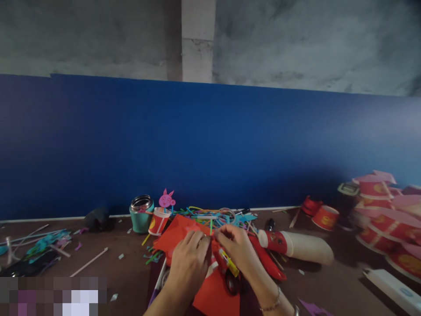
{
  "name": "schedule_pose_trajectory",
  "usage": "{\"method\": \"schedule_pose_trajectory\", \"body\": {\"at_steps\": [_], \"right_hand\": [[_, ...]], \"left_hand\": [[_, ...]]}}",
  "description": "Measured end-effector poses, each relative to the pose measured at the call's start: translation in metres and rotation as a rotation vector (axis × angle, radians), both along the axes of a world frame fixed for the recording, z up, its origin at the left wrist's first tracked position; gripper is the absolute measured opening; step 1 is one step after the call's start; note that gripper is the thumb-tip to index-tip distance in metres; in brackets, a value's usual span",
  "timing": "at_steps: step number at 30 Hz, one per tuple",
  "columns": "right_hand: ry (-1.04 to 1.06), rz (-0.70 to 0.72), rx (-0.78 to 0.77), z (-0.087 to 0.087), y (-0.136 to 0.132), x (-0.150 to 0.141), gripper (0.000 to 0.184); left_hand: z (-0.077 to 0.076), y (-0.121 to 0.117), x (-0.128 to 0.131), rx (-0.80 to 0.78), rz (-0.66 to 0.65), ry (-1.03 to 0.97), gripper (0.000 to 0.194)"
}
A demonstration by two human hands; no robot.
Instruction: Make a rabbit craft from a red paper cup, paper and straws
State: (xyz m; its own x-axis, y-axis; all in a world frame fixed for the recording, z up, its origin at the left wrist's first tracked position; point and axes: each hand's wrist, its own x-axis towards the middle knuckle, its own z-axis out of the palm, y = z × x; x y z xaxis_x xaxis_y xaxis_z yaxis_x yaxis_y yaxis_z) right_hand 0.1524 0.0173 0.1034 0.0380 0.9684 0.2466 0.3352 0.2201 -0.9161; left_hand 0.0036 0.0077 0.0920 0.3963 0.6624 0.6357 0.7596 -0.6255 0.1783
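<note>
Two hands (190,253) (237,245), fingers curled, flank a slim, upright green straw (211,226); what they pinch I cannot tell.

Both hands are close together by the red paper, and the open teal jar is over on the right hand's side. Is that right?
Not quite: the head view shows the open teal jar on the side of the left hand, not the right hand. Both hands are close together by the red paper, as you said.

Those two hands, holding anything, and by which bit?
Maybe a green straw, low down, by the left hand; whether the right hand holds anything can't be told.
</note>
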Motion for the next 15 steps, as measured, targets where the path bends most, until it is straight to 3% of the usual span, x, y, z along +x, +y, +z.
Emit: {"method": "schedule_pose_trajectory", "body": {"at_steps": [5,8,11,15], "right_hand": [[0.088,-0.009,-0.030,-0.002,0.003,0.004,0.021],[0.108,0.018,-0.033,0.002,0.001,0.005,0.022],[0.228,0.070,-0.106,0.009,-0.003,0.002,0.023],[0.581,0.212,-0.346,0.015,-0.009,-0.002,0.021]], "left_hand": [[0.010,0.001,0.001,-0.376,-0.008,-0.440,0.015],[0.011,0.007,0.001,-0.600,-0.089,-0.669,0.019],[0.009,0.011,0.001,-0.736,-0.186,-0.812,0.020],[0.010,0.010,0.002,-0.793,-0.329,-0.907,0.019]]}}
